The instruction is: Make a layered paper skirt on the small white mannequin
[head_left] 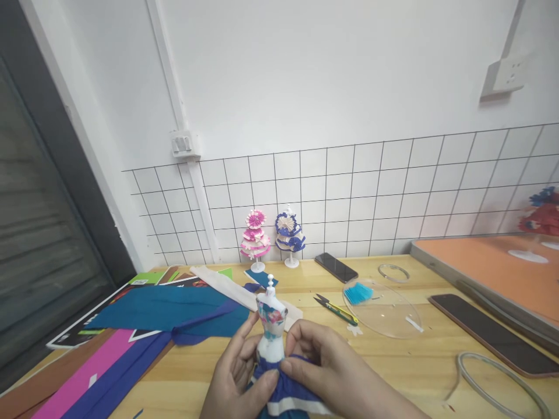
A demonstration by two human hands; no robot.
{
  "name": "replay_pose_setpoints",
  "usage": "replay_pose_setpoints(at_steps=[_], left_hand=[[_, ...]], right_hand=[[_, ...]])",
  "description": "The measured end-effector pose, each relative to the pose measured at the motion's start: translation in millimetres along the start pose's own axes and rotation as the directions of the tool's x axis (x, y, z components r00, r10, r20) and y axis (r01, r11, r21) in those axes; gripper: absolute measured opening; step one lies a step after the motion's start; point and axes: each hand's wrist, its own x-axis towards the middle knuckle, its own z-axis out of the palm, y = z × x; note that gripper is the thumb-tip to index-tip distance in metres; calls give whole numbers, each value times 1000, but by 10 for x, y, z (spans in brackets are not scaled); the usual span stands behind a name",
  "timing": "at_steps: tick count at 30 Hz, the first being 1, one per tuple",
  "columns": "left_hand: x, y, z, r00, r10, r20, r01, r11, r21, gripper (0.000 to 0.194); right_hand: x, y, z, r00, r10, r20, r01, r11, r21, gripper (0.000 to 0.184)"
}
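A small white dress form with a patterned blue and red top stands upright between my hands, its knobbed neck pointing up. My left hand is closed around its left side, with the thumb at the waist. My right hand pinches the top edge of a gathered dark blue skirt at the waist. A white band crosses the skirt, and teal shows below it. The stand is hidden under the skirt and beyond the frame's lower edge.
Teal crepe paper and pink paper lie left. Behind stand a pink dressed form and a blue-white one. Thread snips, a clear round plate, a phone and a larger phone lie right.
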Motion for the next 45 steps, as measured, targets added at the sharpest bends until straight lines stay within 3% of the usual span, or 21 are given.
replay_pose_setpoints(at_steps=[7, 15, 18, 20, 22, 24, 25, 26, 28, 35, 41, 45], left_hand=[[44, -114, -23, 999, 47, 24, -44, 991, -126, 86], [44, 20, 8, 1000, -15, -27, 11, 994, -112, 81], [54, 56, -20, 996, -71, -46, 66, 994, -89, 80], [62, 67, -42, 993, -107, -57, 102, 991, -91, 80], [69, 70, -57, 989, -133, -68, 125, 987, -105, 80], [71, 68, -62, 987, -142, -78, 132, 983, -126, 80], [71, 66, -61, 986, -147, -77, 135, 982, -134, 80], [70, 64, -57, 986, -149, -73, 138, 981, -137, 79], [65, 63, -47, 986, -157, -62, 148, 980, -133, 80], [36, 87, -18, 980, -187, -68, 183, 982, -52, 83], [43, 66, -44, 990, -133, -37, 133, 991, -10, 78], [60, 89, -62, 992, -124, -16, 124, 992, 13, 59]], right_hand=[[4, 29, 29, 1000, -2, -23, 1, 999, -33, 19], [7, -32, 78, 997, 81, -11, -81, 996, 32, 28], [-66, -125, 22, 997, 19, -73, -38, 966, -257, 18], [-115, -172, -5, 983, -181, -38, 133, 834, -535, 17], [-129, -176, -1, 897, -426, 121, 374, 582, -722, 24], [-103, -134, 40, 748, -604, 275, 520, 277, -808, 15], [-79, -104, 70, 676, -664, 319, 534, 143, -833, 6], [-54, -74, 101, 615, -708, 347, 525, 40, -850, 8], [-14, -31, 159, 539, -754, 377, 493, -81, -867, 25], [-36, -62, 222, 451, -767, 456, 452, -244, -858, 34], [-29, -65, 263, 398, -822, 406, 416, -233, -879, 40], [-3, -23, 289, 396, -826, 400, 423, -223, -878, 43]])
